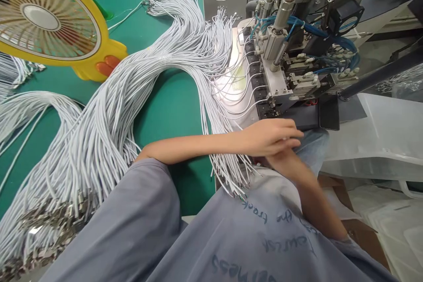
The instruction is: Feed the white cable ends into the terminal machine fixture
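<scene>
Reaching across our own body, we bring the left hand [269,136] to the front edge of the machine [291,79] — palm down, fingers [291,128] nearly straight and pressed close together. Their tips are blurred, so we cannot tell whether they pinch a wire end or merely rest there. Directly beneath those fingers the right forearm [307,194] comes up from below. The right hand is covered by the left, so we cannot say how far it is open or what it holds.

The white cables [109,114] lie draped over the green mat [168,101] in a long sweep behind the fingers. One set of stripped ends [231,176] hangs off the mat edge just behind and below the left wrist. We judge they lie this way so that loose ends stay within easy reach of both hands. The metal plugs [49,220] at the other end are heaped far back from the fingers, well out of the way.

Just beyond the fingertips stands a row of black holder blocks [256,70], with several cables looping out of them and back toward the bundle. A clear plastic bag [380,141] sits past the fingertips on the far side, and a yellow fan [49,22] stands well behind the elbow.
</scene>
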Motion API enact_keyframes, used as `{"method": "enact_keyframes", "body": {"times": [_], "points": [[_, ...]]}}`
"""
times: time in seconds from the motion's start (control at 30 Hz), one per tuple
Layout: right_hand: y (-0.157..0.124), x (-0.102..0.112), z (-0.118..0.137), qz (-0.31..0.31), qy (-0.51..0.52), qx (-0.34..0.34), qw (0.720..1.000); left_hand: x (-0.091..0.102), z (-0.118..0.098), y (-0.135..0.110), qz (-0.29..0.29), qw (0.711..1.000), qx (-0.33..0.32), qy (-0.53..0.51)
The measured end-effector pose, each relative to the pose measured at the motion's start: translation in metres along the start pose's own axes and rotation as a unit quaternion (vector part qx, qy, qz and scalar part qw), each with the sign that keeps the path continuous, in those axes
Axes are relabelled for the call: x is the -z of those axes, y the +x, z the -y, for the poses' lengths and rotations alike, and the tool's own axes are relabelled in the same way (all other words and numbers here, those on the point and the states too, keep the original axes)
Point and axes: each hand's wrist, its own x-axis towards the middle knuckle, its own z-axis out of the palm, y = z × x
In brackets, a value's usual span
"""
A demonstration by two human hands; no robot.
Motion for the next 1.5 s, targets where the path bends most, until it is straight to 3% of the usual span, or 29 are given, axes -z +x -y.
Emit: {"method": "enact_keyframes", "body": {"times": [0.07,0.23,0.37,0.5,0.63,0.73,0.9,1.03,1.23,1.3,1.37,1.5], "points": [[0.008,0.021,0.005,0.015,-0.014,-0.045,0.999,0.000,0.012,0.002,-0.031,0.998,0.029,-0.055],[0.023,0.038,0.009,-0.179,0.150,-0.091,0.968,-0.002,0.034,0.008,-0.069,0.990,0.085,-0.092],[0.023,0.030,0.014,-0.191,0.288,-0.084,0.935,0.003,0.033,0.009,-0.118,0.985,0.084,-0.098],[0.023,0.025,0.020,-0.205,0.329,-0.077,0.919,0.007,0.029,0.009,-0.152,0.979,0.090,-0.097],[0.027,0.021,0.019,-0.218,0.287,-0.074,0.930,0.007,0.029,0.009,-0.156,0.979,0.085,-0.104],[0.028,0.021,0.015,-0.237,0.239,-0.031,0.941,0.007,0.030,0.009,-0.127,0.983,0.067,-0.117],[0.030,0.039,0.014,-0.168,0.130,0.004,0.977,0.007,0.033,0.008,-0.105,0.988,0.064,-0.094],[0.033,0.050,0.017,-0.130,0.077,0.005,0.989,0.004,0.035,0.008,-0.107,0.992,0.048,-0.049],[0.033,0.026,0.017,-0.209,0.125,0.002,0.970,-0.001,0.030,0.007,-0.178,0.982,0.032,-0.055],[0.032,0.021,0.017,-0.241,0.100,0.004,0.965,0.000,0.031,0.005,-0.170,0.985,0.022,-0.014],[0.033,0.024,0.018,-0.246,0.033,0.029,0.968,0.002,0.033,0.003,-0.147,0.985,0.004,0.089],[0.038,0.036,0.017,-0.171,-0.057,0.073,0.981,0.005,0.038,0.002,-0.073,0.959,-0.022,0.274]]}}
